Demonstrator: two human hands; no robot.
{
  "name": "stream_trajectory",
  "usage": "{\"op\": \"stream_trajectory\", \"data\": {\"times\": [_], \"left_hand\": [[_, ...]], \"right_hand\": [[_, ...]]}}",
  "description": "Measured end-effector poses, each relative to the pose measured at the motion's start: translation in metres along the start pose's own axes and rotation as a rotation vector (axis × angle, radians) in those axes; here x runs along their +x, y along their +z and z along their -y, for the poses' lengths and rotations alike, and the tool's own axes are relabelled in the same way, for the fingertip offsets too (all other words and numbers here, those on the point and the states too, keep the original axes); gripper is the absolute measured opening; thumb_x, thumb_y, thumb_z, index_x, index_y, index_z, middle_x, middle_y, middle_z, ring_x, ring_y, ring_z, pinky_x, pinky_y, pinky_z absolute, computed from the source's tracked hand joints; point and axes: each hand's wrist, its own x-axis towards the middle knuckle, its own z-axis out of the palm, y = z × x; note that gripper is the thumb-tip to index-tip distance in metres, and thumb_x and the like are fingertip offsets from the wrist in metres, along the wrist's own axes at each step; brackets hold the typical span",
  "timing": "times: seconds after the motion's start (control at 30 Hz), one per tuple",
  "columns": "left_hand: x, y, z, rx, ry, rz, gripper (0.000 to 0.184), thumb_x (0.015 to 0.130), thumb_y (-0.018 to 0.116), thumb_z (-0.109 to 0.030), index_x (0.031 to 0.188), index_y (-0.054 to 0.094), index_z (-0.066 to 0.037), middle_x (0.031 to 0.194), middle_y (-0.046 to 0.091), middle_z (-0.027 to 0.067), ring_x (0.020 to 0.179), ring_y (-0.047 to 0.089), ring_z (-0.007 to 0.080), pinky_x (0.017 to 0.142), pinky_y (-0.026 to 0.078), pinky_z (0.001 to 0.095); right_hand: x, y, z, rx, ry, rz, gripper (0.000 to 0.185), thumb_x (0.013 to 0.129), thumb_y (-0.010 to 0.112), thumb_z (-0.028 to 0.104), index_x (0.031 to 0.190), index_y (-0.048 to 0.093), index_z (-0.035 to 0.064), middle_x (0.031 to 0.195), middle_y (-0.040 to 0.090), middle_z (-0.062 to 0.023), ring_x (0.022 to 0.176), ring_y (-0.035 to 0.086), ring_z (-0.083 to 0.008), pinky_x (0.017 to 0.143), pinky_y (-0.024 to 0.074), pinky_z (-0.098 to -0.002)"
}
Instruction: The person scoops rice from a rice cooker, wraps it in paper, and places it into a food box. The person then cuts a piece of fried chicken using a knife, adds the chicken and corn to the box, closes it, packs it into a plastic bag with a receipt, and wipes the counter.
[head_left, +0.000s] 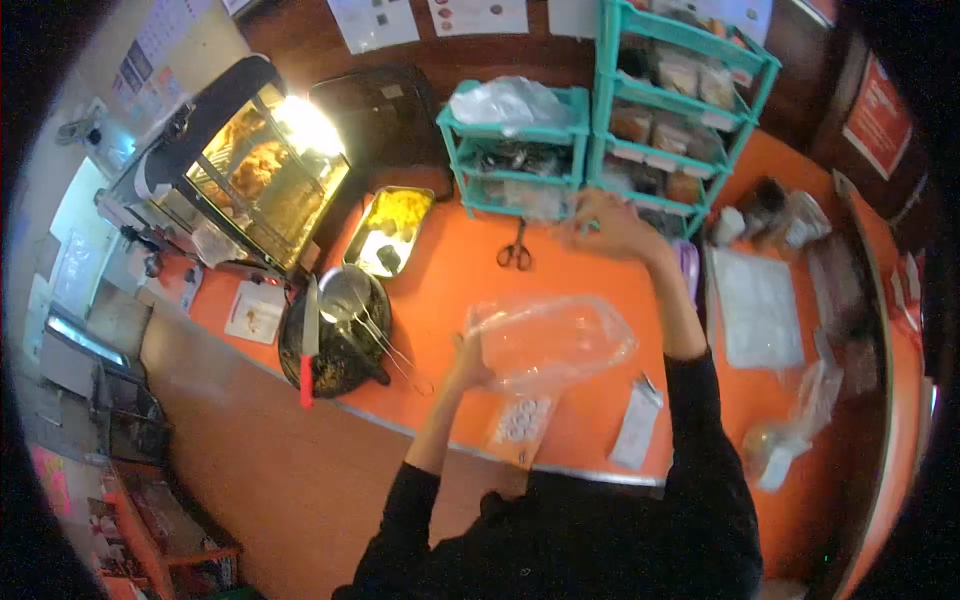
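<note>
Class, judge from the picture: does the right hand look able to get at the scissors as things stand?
Probably yes: the right hand is nearby, and the scissors lie with their handles uncovered on the orange counter.

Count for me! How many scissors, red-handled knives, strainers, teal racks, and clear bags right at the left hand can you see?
Scissors: 1
Red-handled knife: 1
Strainer: 1
Teal racks: 2, short rack and tall rack
Clear bag at the left hand: 1
Total: 6
</note>
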Motion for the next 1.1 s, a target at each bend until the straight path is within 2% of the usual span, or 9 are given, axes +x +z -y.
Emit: {"op": "stream_trajectory", "data": {"times": [0.17, 0.27, 0.73, 0.8, 0.93, 0.97, 1.0, 1.07, 1.1], "left_hand": [[0.006, 0.027, 0.013, -0.183, -0.046, 0.06, 0.105, 0.05, 0.083, -0.03, 0.137, 0.029, -0.004, 0.148, 0.015, 0.0244, 0.138, 0.012, 0.0384, 0.105, 0.005, 0.061], [-0.003, 0.039, 0.022, -0.203, -0.07, -0.028, 0.097, 0.051, 0.083, -0.028, 0.132, 0.037, -0.004, 0.146, 0.02, 0.0237, 0.136, 0.018, 0.0388, 0.106, 0.012, 0.057], [0.024, 0.015, 0.014, -0.296, -0.059, 0.191, 0.086, 0.056, 0.081, -0.022, 0.132, 0.042, -0.012, 0.123, 0.047, 0.0227, 0.113, 0.037, 0.0401, 0.098, 0.036, 0.0474], [0.019, 0.023, 0.02, -0.281, 0.005, 0.159, 0.085, 0.057, 0.081, -0.022, 0.132, 0.042, -0.013, 0.121, 0.046, 0.024, 0.113, 0.037, 0.0406, 0.099, 0.036, 0.0472], [0.014, 0.02, 0.023, -0.286, 0.102, 0.11, 0.08, 0.059, 0.08, -0.022, 0.131, 0.045, -0.016, 0.112, 0.046, 0.0251, 0.114, 0.037, 0.0417, 0.1, 0.035, 0.0474], [0.011, 0.016, 0.021, -0.293, 0.096, 0.109, 0.08, 0.059, 0.08, -0.022, 0.131, 0.045, -0.016, 0.112, 0.046, 0.0251, 0.114, 0.037, 0.0417, 0.1, 0.035, 0.0474], [0.011, 0.005, 0.012, -0.323, 0.011, 0.146, 0.077, 0.059, 0.081, -0.023, 0.128, 0.047, -0.013, 0.118, 0.048, 0.0237, 0.115, 0.038, 0.0418, 0.097, 0.037, 0.0474], [0.014, 0.0, 0.004, -0.36, -0.068, 0.172, 0.075, 0.059, 0.081, -0.024, 0.126, 0.049, -0.009, 0.123, 0.051, 0.0223, 0.116, 0.038, 0.0419, 0.095, 0.039, 0.0474], [0.014, 0.0, 0.006, -0.331, -0.042, 0.171, 0.075, 0.06, 0.081, -0.025, 0.126, 0.049, -0.009, 0.12, 0.052, 0.0231, 0.115, 0.038, 0.0417, 0.094, 0.04, 0.0476]], "right_hand": [[0.25, 0.006, -0.072, -0.193, 0.493, -0.529, 0.041, 0.078, 0.063, 0.042, 0.106, 0.064, 0.0117, 0.112, 0.061, -0.0156, 0.104, 0.058, -0.0314, 0.089, 0.044, -0.0481], [0.303, 0.013, -0.11, -0.113, 0.681, -0.448, 0.042, 0.077, 0.064, 0.042, 0.101, 0.065, 0.0076, 0.108, 0.062, -0.0168, 0.107, 0.056, -0.0356, 0.09, 0.0447, -0.0411], [0.34, -0.051, -0.128, 0.185, 0.385, -0.727, 0.027, 0.063, 0.068, 0.027, 0.083, 0.069, 0.0087, 0.075, 0.066, -0.0142, 0.072, 0.065, -0.0297, 0.07, 0.0515, -0.0379], [0.351, -0.047, -0.136, 0.015, 0.124, -0.393, 0.026, 0.062, 0.07, 0.027, 0.081, 0.07, 0.0094, 0.074, 0.066, -0.0117, 0.07, 0.066, -0.0253, 0.07, 0.0516, -0.034], [0.362, -0.041, -0.135, -0.044, 0.176, -0.504, 0.023, 0.06, 0.069, 0.024, 0.074, 0.07, 0.0064, 0.075, 0.067, -0.0155, 0.07, 0.066, -0.0287, 0.071, 0.0525, -0.0325], [0.356, -0.055, -0.123, 0.064, 0.286, -0.024, 0.025, 0.059, 0.07, 0.025, 0.075, 0.071, 0.0069, 0.081, 0.067, -0.0184, 0.078, 0.066, -0.0321, 0.076, 0.052, -0.0354], [0.36, -0.049, -0.132, 0.059, 0.285, -0.016, 0.025, 0.059, 0.07, 0.025, 0.075, 0.071, 0.0069, 0.081, 0.067, -0.0184, 0.078, 0.066, -0.0321, 0.076, 0.052, -0.0354], [0.375, -0.041, -0.165, -0.156, 0.408, -0.544, 0.022, 0.063, 0.068, 0.025, 0.075, 0.07, 0.0066, 0.08, 0.067, -0.0181, 0.083, 0.065, -0.0325, 0.078, 0.0515, -0.0363], [0.356, -0.054, -0.142, -0.138, 0.292, -0.285, 0.022, 0.069, 0.064, 0.025, 0.078, 0.069, 0.0052, 0.085, 0.066, -0.0186, 0.082, 0.065, -0.0345, 0.075, 0.0514, -0.0379]]}}
